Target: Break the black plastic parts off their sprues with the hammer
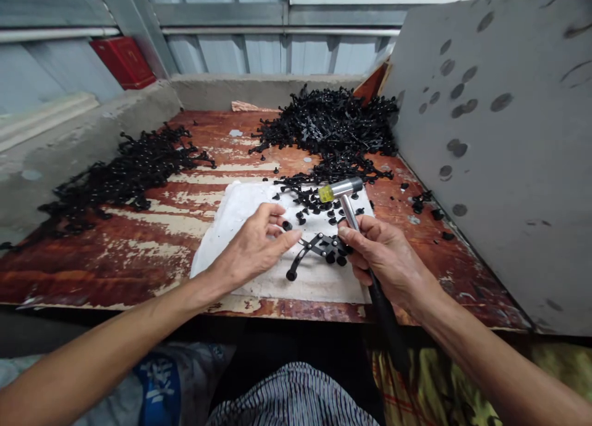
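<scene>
My right hand point(386, 253) is wrapped round a two-faced hammer point(349, 213) with a metal neck, a yellow face on the left and a dark face on the right. Its black handle points down toward my lap. My left hand point(256, 244) has thumb and fingers curled about a capped end of a black riveted linkage point(319, 246). The linkage's crossed strips lie over the white pad point(222, 241), with shiny rivet heads and round black caps. My right fingertips are close to its right end; whether they touch it I cannot tell.
Loose black caps point(332, 215) lie scattered on the pad. A large heap of black parts point(333, 124) stands at the back, and a second pile point(134, 167) at left. A grey panel point(490, 142) borders the worn red table point(180, 278) on the right. A red tin point(124, 62) sits back left.
</scene>
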A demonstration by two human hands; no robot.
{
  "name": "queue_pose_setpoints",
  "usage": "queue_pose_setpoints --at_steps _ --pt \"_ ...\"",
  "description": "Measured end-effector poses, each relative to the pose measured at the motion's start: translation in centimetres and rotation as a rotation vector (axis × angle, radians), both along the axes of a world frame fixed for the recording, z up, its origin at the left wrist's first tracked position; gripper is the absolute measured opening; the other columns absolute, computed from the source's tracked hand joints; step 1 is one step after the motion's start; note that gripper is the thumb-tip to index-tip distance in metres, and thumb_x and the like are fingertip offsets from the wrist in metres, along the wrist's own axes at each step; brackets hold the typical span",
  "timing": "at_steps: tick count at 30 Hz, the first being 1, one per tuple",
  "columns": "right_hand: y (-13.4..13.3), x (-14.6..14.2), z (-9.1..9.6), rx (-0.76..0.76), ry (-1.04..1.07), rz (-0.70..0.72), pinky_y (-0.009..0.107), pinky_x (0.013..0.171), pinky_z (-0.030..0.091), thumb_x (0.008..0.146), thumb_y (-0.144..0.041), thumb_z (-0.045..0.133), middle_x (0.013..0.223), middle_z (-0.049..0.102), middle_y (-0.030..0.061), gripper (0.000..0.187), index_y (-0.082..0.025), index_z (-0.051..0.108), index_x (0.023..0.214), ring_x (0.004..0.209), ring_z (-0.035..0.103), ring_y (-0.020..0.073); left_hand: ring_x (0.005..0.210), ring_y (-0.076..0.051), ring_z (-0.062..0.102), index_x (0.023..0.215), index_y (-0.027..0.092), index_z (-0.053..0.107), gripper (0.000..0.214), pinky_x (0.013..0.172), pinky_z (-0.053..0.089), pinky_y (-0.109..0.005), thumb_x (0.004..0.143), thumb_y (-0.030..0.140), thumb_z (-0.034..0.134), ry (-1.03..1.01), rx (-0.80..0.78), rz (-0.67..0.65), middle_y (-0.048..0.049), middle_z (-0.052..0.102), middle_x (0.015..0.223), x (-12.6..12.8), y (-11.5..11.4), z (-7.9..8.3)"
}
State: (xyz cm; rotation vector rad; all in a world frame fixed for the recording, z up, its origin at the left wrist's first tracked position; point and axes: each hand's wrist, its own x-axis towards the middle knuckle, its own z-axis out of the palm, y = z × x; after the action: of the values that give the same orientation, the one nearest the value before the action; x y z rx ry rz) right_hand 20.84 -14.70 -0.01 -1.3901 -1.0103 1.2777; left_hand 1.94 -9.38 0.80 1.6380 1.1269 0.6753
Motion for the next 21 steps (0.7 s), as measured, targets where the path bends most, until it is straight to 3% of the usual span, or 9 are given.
queue_pose_setpoints --at_steps 3,5,8,12,16,21 --pt "0.0 -0.8 -0.4 0.038 -0.038 -0.008 0.018 0.029 0.026 0.075 -0.05 0.06 0.053 0.03 -0.0119 0.032 -0.023 0.044 0.075 0.036 0.025 0.0045 0.072 -0.013 0.06 0.098 0.013 0.052 0.04 0.062 0.049 -0.026 0.075 0.042 0.068 -0.184 -0.412 -0.025 -0.0062 0.063 0.088 -0.3 -0.9 -0.3" --pt "0.0 -1.3 -0.6 0.056 -0.104 0.027 0.02 0.029 0.028 0.08 -0.051 0.053 0.053 0.032 -0.0111 0.029 -0.023 0.044 0.077 0.035 0.026 0.0057 0.063 -0.012 0.059 0.087 0.012 0.055 0.035 0.054 0.048 -0.025 0.073 0.039 0.071 -0.249 -0.563 -0.065 -0.0065 0.064 0.081 0.1 -1.2 -0.5" --pt "0.0 -1.6 -0.7 0.106 -0.275 0.088 0.023 0.035 0.032 0.085 -0.045 0.047 0.053 0.036 -0.0083 0.024 -0.022 0.047 0.077 0.038 0.03 0.0079 0.047 -0.008 0.053 0.078 0.013 0.055 0.025 0.041 0.042 -0.02 0.071 0.03 0.073 -0.305 -0.538 -0.006 -0.0014 0.062 0.064 0.6 -0.7 -0.7" --pt "0.7 -0.7 -0.5 0.226 -0.611 0.114 0.028 0.053 0.037 0.084 -0.029 0.049 0.065 0.049 -0.0004 0.012 -0.02 0.055 0.08 0.056 0.043 0.0141 0.032 -0.003 0.037 0.07 0.013 0.056 0.013 0.032 0.025 -0.015 0.078 0.016 0.065 -0.283 -0.531 0.099 0.0051 0.049 0.044 0.0 1.2 -0.6" --pt "1.8 0.4 -0.8 0.296 -0.907 0.165 0.033 0.063 0.037 0.081 -0.017 0.045 0.082 0.057 0.0079 0.022 -0.016 0.06 0.097 0.068 0.048 0.0195 0.028 0.0 0.031 0.064 0.012 0.054 0.019 0.031 0.019 -0.014 0.08 0.007 0.06 -0.24 -0.541 0.209 0.0053 0.048 0.044 -0.7 3.1 -0.4" --pt "1.7 1.0 -1.2 0.306 -1.105 0.235 0.033 0.059 0.036 0.081 -0.014 0.041 0.079 0.057 0.0082 0.027 -0.016 0.062 0.097 0.06 0.047 0.0186 0.028 0.001 0.029 0.062 0.01 0.056 0.02 0.03 0.023 -0.016 0.082 0.005 0.057 -0.201 -0.546 0.199 -0.0016 0.063 0.057 -0.5 4.2 -0.4"
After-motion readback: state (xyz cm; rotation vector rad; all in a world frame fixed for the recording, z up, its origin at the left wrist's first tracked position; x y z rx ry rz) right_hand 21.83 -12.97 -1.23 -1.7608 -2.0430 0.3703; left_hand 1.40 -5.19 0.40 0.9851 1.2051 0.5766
